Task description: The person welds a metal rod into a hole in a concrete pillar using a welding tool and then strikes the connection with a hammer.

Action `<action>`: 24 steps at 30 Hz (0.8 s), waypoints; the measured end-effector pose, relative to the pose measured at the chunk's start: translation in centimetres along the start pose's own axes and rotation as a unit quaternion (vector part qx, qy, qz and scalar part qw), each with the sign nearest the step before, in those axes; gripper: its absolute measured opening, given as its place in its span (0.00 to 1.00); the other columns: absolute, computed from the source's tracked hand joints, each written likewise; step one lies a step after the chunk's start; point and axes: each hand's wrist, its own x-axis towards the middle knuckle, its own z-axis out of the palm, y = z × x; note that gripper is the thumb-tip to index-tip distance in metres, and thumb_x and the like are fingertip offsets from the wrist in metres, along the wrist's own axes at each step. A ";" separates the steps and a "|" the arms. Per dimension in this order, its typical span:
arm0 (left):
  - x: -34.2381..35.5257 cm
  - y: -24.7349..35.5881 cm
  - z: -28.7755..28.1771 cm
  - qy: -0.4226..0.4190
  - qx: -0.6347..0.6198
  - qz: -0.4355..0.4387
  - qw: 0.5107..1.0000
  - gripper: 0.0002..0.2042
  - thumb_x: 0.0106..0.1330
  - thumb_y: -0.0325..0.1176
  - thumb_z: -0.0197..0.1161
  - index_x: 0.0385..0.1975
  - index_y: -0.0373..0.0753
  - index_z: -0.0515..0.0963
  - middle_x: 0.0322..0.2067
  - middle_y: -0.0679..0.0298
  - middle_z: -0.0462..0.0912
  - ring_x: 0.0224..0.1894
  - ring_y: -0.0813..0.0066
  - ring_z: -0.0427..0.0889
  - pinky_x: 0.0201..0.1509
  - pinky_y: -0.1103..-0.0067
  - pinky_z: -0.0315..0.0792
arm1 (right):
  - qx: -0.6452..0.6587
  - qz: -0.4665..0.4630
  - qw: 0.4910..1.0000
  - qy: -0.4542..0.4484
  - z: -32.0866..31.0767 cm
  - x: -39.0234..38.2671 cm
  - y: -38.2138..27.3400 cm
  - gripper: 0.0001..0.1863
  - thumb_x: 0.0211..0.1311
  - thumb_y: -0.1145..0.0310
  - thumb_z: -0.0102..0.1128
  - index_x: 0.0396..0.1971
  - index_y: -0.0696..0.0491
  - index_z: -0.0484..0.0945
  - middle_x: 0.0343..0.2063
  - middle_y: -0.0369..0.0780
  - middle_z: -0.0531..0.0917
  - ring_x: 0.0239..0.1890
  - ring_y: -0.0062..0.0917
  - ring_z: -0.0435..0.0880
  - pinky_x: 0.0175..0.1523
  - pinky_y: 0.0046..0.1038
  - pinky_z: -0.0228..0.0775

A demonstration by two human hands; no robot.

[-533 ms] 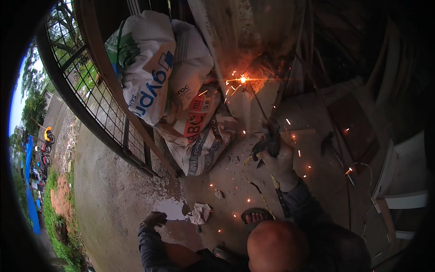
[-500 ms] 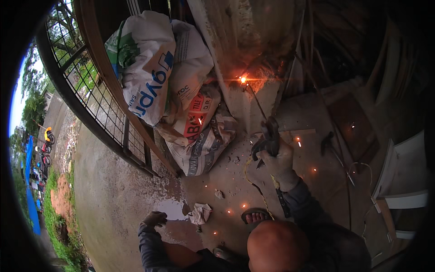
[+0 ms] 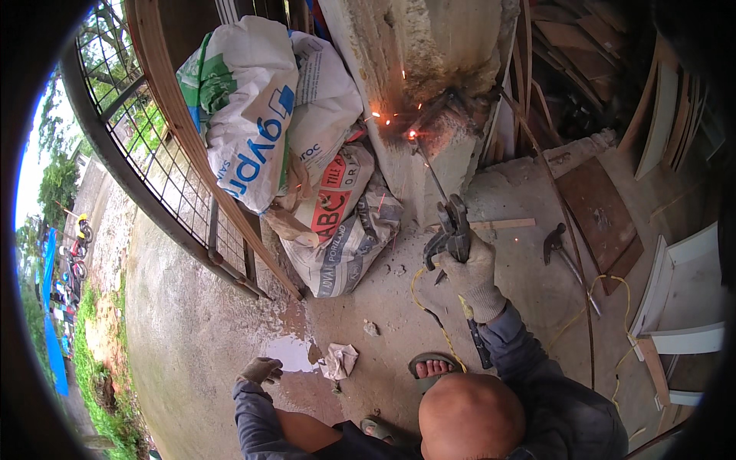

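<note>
My gloved right hand (image 3: 477,276) is closed around a black welding electrode holder (image 3: 452,230). A thin welding rod (image 3: 434,178) runs up from its jaws, with a small glowing orange tip at the concrete post (image 3: 383,92). Around the tip, the dark, rusty metal (image 3: 448,115) set in the broken concrete is scorched. A few sparks fly off beside it. Low on the left, my gloved left hand (image 3: 262,370) hangs with loosely bent fingers and nothing visible in it. A crumpled pale cloth or paper (image 3: 338,361) lies to its right.
Filled sacks (image 3: 330,222) lean left of the post, beside a mesh gate (image 3: 184,184). A hammer (image 3: 563,253), a brown board (image 3: 602,215) and a yellow cable (image 3: 429,310) lie on the concrete floor. White panels (image 3: 678,299) stand at right. My sandaled foot (image 3: 433,366) is near the cable.
The bright arc at the rod's tip has shrunk to a small glow, and the picture is lighter. Sparks over the floor have mostly gone. Both hands have barely moved.
</note>
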 end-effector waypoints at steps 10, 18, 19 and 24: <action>-0.2 -0.1 -0.1 -0.007 0.000 -0.005 1.000 0.19 0.75 0.46 0.65 0.53 0.36 0.86 0.45 0.54 0.92 0.42 0.62 0.92 0.48 0.64 0.86 | 0.510 0.206 0.819 -0.167 -1.2 -0.4 -2.3 0.13 0.64 0.76 0.71 0.47 0.51 0.82 0.25 0.34 0.84 0.21 0.21 0.80 0.24 0.30 0.71; 0.0 0.3 0.0 -0.004 0.005 0.013 1.000 0.19 0.76 0.45 0.65 0.52 0.34 0.87 0.44 0.52 0.92 0.43 0.59 0.93 0.47 0.64 0.87 | -0.148 -0.188 0.965 0.111 0.2 0.2 -0.1 0.13 0.57 0.74 0.77 0.40 0.52 0.83 0.24 0.44 0.86 0.25 0.33 0.89 0.33 0.33 0.80; 0.0 0.3 0.0 -0.005 0.005 0.013 1.000 0.19 0.76 0.45 0.65 0.52 0.34 0.87 0.44 0.52 0.92 0.43 0.59 0.93 0.47 0.64 0.87 | -0.089 -0.123 0.984 0.095 0.1 0.1 0.2 0.13 0.56 0.75 0.77 0.39 0.53 0.83 0.24 0.44 0.86 0.25 0.34 0.89 0.33 0.33 0.80; 0.1 0.0 0.1 -0.001 0.017 -0.016 1.000 0.20 0.77 0.46 0.64 0.52 0.34 0.87 0.45 0.52 0.92 0.44 0.59 0.93 0.48 0.64 0.87 | -0.047 -0.079 0.994 0.056 -0.7 -0.2 0.6 0.13 0.54 0.76 0.75 0.39 0.56 0.82 0.23 0.45 0.85 0.22 0.34 0.87 0.30 0.34 0.78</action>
